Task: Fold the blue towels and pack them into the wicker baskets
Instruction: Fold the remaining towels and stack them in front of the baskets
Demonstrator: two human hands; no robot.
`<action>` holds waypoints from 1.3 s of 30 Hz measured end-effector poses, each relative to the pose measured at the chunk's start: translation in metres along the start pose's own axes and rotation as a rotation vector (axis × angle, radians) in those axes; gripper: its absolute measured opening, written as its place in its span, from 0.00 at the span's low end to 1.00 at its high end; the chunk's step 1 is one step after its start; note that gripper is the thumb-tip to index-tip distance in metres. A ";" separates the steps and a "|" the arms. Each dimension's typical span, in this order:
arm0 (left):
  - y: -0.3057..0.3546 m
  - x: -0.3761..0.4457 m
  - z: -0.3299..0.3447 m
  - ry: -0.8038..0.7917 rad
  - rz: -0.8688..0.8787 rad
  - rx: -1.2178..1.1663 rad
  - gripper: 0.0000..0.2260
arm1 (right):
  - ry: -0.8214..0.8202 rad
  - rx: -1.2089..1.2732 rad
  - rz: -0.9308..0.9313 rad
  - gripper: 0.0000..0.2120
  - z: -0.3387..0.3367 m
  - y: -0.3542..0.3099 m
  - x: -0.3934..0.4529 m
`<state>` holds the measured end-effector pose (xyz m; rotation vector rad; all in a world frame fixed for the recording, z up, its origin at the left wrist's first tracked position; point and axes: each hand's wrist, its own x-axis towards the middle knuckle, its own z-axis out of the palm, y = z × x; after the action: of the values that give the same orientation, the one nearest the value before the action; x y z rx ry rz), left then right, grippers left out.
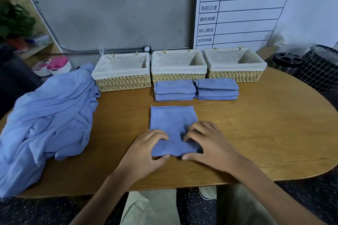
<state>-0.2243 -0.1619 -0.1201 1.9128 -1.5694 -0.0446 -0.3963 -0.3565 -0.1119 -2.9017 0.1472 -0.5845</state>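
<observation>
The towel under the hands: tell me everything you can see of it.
The blue towel is a soft, plush-looking cloth with a stitched hem along its far edge. It lies flat on the wooden table, near the front edge, in front of the middle wicker basket and the two folded stacks. It is already folded to a rough rectangle. The left hand and the right hand pinch its near end, fingers on top and thumbs at the near edge, bunching the cloth between them.

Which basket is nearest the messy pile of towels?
The left basket. Its corner touches the towel pile, while the middle basket and right basket sit farther away along the wall.
</observation>
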 end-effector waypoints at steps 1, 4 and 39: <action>-0.005 0.002 -0.002 0.000 0.043 0.025 0.13 | -0.028 0.023 -0.008 0.26 0.000 0.004 -0.003; -0.013 0.010 -0.005 0.016 0.113 0.096 0.10 | -0.032 0.073 -0.026 0.24 0.002 0.008 -0.008; 0.001 0.052 0.002 0.246 -0.196 0.397 0.12 | -0.013 0.279 0.684 0.10 0.001 0.009 0.057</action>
<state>-0.2118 -0.2090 -0.1023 2.2698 -1.2914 0.4325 -0.3440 -0.3730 -0.0935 -2.3626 0.9238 -0.4132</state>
